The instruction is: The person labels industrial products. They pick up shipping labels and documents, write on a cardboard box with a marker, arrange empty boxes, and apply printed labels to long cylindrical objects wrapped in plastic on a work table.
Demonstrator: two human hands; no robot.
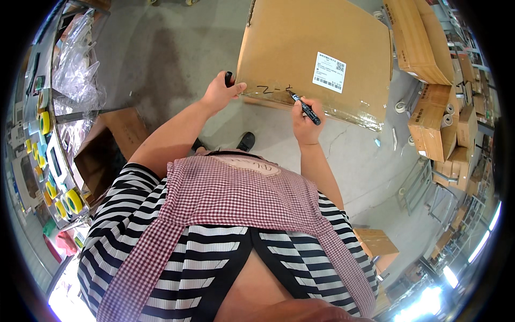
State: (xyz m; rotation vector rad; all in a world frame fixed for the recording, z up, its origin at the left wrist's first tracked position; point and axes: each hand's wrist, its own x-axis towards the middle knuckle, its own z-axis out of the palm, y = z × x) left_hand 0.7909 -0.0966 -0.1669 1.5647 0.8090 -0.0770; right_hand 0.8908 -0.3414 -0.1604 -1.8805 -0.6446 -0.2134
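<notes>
1. The right hand (309, 122) grips a black marker (307, 110), its tip at the surface of a large cardboard box (316, 32), near the closest edge.
2. The left hand (216, 94) holds a black cap (228, 79), its thumb at the box's near left corner.
3. Dark handwritten strokes (265, 89) run left from the marker tip.
4. A white label (329, 72) lies farther right.
</notes>
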